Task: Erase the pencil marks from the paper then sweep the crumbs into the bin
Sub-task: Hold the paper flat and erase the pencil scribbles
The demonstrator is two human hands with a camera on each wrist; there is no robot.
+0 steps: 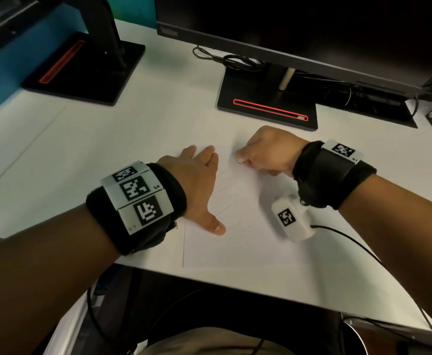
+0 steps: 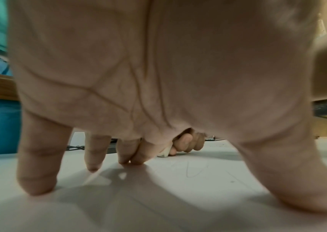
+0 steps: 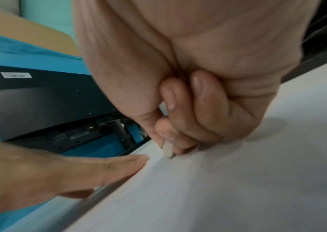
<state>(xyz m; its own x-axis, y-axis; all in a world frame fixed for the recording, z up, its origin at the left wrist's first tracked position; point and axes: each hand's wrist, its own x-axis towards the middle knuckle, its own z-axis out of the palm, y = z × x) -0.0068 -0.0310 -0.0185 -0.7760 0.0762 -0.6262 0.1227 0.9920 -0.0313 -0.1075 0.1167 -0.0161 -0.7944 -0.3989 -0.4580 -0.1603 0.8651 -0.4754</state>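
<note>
A white sheet of paper [image 1: 240,239] with faint pencil marks [image 1: 229,193] lies on the white desk. My left hand [image 1: 199,180] lies flat with spread fingers on the sheet's left edge, holding it down. My right hand [image 1: 263,155] pinches a small white eraser [image 3: 168,149] between thumb and fingers, its tip pressed on the paper near the far edge. In the left wrist view the eraser [image 2: 164,153] shows beyond my fingers [image 2: 37,164], with pencil marks [image 2: 194,171] on the paper. No bin is in view.
A monitor stand [image 1: 266,106] with a red slot sits just behind the paper under a dark monitor [image 1: 299,29]. A second black stand [image 1: 86,67] is at the far left. Cables [image 1: 230,60] lie behind. The desk's front edge [image 1: 235,280] is near.
</note>
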